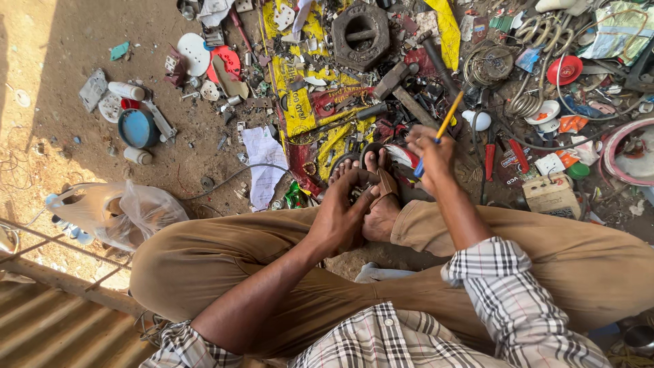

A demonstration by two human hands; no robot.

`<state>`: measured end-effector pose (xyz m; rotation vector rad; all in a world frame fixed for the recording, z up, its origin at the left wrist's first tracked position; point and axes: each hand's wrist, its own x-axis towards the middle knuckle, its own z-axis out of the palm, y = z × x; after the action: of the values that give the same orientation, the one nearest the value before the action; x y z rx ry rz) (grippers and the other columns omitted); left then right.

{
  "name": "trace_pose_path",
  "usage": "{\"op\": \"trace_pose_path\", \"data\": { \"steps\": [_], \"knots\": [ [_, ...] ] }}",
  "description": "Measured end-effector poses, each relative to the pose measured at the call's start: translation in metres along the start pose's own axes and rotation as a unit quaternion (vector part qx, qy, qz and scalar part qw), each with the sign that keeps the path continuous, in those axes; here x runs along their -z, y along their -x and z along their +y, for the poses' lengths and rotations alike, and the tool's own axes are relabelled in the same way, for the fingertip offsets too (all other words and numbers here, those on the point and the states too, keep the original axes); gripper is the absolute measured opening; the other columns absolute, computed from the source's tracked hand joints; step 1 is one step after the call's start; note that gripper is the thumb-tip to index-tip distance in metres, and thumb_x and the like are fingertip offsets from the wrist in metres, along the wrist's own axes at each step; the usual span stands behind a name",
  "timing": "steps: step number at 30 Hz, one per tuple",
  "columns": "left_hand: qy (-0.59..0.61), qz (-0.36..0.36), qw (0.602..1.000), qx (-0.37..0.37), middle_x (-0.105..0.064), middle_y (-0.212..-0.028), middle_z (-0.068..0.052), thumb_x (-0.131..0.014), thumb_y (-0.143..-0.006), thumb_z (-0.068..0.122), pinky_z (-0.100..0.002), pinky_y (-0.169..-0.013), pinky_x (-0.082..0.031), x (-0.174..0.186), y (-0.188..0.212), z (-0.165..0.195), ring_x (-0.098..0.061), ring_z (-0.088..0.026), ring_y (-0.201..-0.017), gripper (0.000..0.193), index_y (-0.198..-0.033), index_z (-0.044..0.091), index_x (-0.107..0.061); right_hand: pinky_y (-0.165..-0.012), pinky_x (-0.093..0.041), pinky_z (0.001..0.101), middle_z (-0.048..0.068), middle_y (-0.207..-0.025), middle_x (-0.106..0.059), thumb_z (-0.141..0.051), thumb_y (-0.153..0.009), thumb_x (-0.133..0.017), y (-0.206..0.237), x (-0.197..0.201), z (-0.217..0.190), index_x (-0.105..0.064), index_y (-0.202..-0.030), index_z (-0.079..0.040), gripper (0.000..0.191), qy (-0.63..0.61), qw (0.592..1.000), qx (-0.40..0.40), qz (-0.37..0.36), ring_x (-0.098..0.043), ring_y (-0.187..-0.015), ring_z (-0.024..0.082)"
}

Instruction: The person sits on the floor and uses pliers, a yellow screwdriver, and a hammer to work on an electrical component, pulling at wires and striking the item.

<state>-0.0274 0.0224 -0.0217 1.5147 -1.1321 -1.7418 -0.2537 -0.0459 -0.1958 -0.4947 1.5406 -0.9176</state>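
A yellow-handled screwdriver with a blue end is gripped in the right hand, fingers closed round the lower part of the handle, shaft angled up and away over the pile of scrap. The left hand is curled down over a sandalled foot, fingertips pressed onto something small against the foot; what exactly is pinched there can't be made out, so how tightly it's closed is anyone's guess. Tan trousers and checked sleeves are seen at the bottom, legs crossed on the dirt. Just past the screwdriver a hammer is lying among the junk, and a heavy dark hexagonal metal block is sat further up on a yellow printed sheet. Off to the left, well apart from the hands, a clear plastic bag and a blue round lid are left on the ground.
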Motion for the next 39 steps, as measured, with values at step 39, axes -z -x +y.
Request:
{"op": "trace_pose_path", "data": {
  "steps": [39],
  "knots": [
    [0.166,-0.177,0.968,-0.06,-0.063,-0.129,-0.016,-0.062,-0.106,0.019,-0.035,-0.089,-0.063,0.006,0.006,0.017,-0.071,-0.021,-0.112,0.042,-0.142,0.001,-0.051,-0.075,-0.051,0.0266,0.009,-0.107,-0.07,-0.003,-0.093,-0.076,0.149,0.006,-0.087,-0.073,-0.105,0.0,0.013,0.088,0.935,0.238,-0.247,-0.062,-0.088,0.013]
  ]
}}
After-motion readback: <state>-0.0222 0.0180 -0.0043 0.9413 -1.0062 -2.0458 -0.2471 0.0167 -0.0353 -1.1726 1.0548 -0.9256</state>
